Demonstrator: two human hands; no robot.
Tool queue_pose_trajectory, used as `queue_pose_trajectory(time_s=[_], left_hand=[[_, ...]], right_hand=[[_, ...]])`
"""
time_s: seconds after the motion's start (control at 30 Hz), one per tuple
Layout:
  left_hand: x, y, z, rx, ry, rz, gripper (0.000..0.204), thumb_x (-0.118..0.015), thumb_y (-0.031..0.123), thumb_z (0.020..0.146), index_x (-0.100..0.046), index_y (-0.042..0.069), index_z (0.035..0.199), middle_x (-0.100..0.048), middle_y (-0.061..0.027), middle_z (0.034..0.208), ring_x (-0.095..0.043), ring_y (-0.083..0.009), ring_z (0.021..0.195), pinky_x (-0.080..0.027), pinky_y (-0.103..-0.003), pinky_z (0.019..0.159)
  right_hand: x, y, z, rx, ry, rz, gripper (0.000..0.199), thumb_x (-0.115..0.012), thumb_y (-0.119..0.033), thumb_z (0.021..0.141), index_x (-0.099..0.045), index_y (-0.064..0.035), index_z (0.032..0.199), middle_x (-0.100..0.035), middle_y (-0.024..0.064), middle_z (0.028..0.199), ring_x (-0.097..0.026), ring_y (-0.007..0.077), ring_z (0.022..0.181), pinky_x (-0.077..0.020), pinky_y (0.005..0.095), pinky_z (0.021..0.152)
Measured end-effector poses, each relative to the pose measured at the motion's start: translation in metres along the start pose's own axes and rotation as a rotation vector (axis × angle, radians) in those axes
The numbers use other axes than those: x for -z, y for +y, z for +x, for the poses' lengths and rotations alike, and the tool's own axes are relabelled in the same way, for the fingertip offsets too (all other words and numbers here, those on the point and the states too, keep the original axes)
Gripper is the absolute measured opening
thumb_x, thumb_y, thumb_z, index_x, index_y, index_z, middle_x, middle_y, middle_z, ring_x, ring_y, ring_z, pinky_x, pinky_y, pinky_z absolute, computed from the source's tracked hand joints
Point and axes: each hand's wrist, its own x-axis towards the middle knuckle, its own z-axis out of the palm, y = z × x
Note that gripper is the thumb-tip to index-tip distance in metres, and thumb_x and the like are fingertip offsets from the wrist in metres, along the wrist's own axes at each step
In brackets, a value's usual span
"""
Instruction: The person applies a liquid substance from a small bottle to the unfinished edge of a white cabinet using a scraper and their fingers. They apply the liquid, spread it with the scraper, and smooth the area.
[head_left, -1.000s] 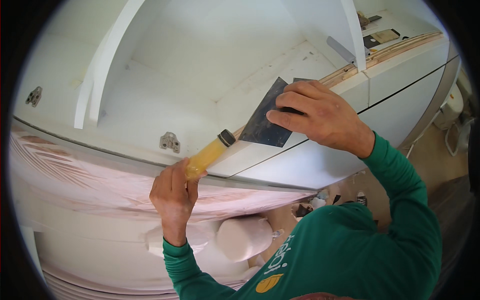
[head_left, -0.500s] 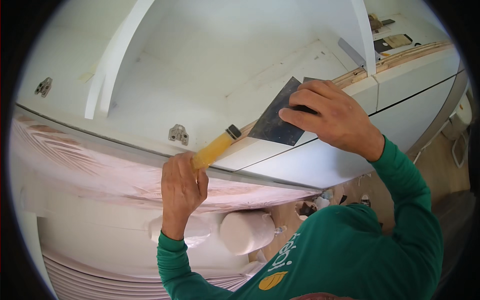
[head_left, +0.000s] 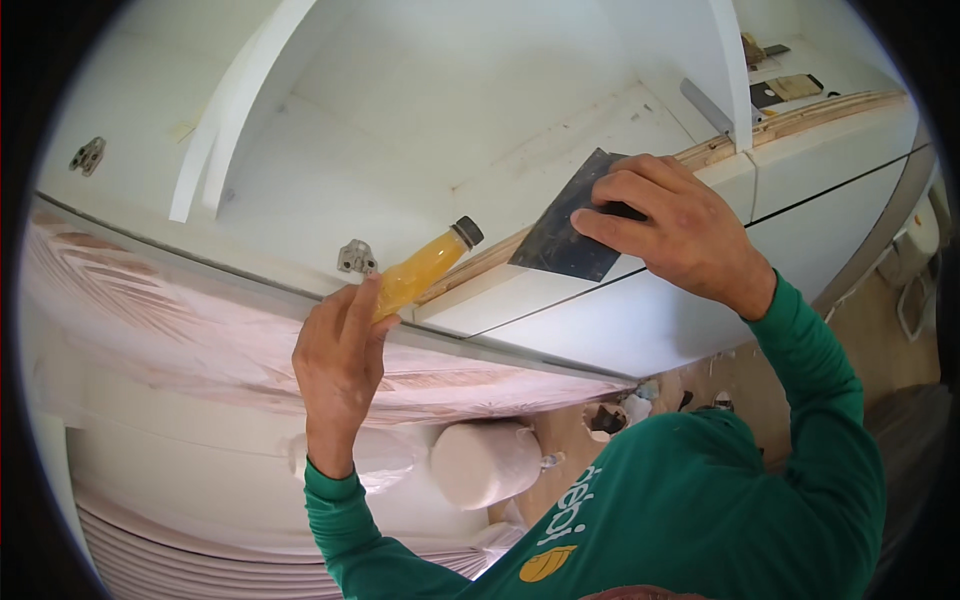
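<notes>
My left hand point(head_left: 338, 355) is closed around the lower end of a small yellow bottle point(head_left: 415, 278) with a dark cap. The bottle tilts up to the right, over the front edge of the white cabinet point(head_left: 345, 185). In my right hand point(head_left: 685, 228) is a dark, flat putty scraper point(head_left: 575, 225), gripped between thumb and fingers. Its broad blade points left and lies over a raw wooden strip point(head_left: 490, 257) along the cabinet's edge. Whether the blade touches the strip, I cannot tell. The scraper's grip is mostly hidden by my fingers.
Metal hinges point(head_left: 357, 257) sit on the cabinet panel beside the bottle and farther left. White upright dividers point(head_left: 235, 110) rise from the cabinet. At the far right lie a grey tube point(head_left: 706, 106) and another scraper point(head_left: 788, 90). Below stands a white plastic-wrapped round stool point(head_left: 487, 465).
My left hand has shifted left, and the cap end of the bottle has risen. The scraper and my right hand have moved slightly to the right.
</notes>
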Motion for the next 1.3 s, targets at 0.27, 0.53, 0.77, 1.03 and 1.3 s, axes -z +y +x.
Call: queue_pose_trajectory(time_s=[0.27,0.53,0.77,1.03,1.3], left_hand=[[-0.002,-0.013,0.001,0.054,-0.014,-0.245,0.037,-0.084,0.005,0.092,-0.076,0.003,0.128,-0.076,-0.0162,0.104,-0.071,-0.035,0.082,-0.059,-0.04,0.072],[-0.002,-0.012,0.001,0.105,0.001,-0.37,0.035,-0.083,0.003,0.091,-0.076,0.0,0.125,-0.075,-0.017,0.101,-0.07,-0.0338,0.078,-0.057,-0.037,0.069],[0.001,-0.014,0.003,0.088,-0.023,-0.388,0.035,-0.083,0.002,0.09,-0.076,0.001,0.125,-0.075,-0.0163,0.102,-0.069,-0.0334,0.079,-0.057,-0.036,0.07],[0.002,-0.022,-0.007,0.128,-0.03,-0.656,0.037,-0.08,-0.005,0.091,-0.076,0.0,0.127,-0.076,-0.015,0.113,-0.071,-0.0262,0.093,-0.057,-0.032,0.08],[0.006,-0.024,-0.014,0.142,0.009,-0.786,0.039,-0.081,-0.004,0.091,-0.076,-0.001,0.129,-0.076,-0.0142,0.113,-0.07,-0.0233,0.096,-0.056,-0.031,0.083]], right_hand=[[-0.007,0.003,0.0,0.021,0.078,-0.031,0.027,-0.07,-0.01,0.086,-0.071,-0.0142,0.113,-0.064,0.0021,0.113,-0.065,0.0227,0.113,-0.054,0.0365,0.096],[-0.013,0.0,0.003,0.001,0.057,-0.04,0.026,-0.072,-0.011,0.088,-0.073,-0.0148,0.113,-0.066,0.002,0.114,-0.065,0.0218,0.116,-0.0539,0.0374,0.098],[-0.017,0.003,0.009,-0.022,0.058,-0.008,0.023,-0.074,-0.011,0.091,-0.075,-0.0168,0.113,-0.066,0.0002,0.113,-0.066,0.0224,0.115,-0.0551,0.0377,0.098],[-0.003,0.017,0.019,-0.014,0.037,0.565,0.044,-0.073,0.018,0.08,-0.085,-0.0125,0.11,-0.074,0.0056,0.116,-0.074,0.0304,0.116,-0.0638,0.041,0.092],[-0.005,0.021,0.022,-0.027,0.108,0.682,0.05,-0.071,0.022,0.081,-0.087,-0.0135,0.112,-0.076,0.0059,0.118,-0.075,0.0314,0.115,-0.0655,0.0404,0.095]])
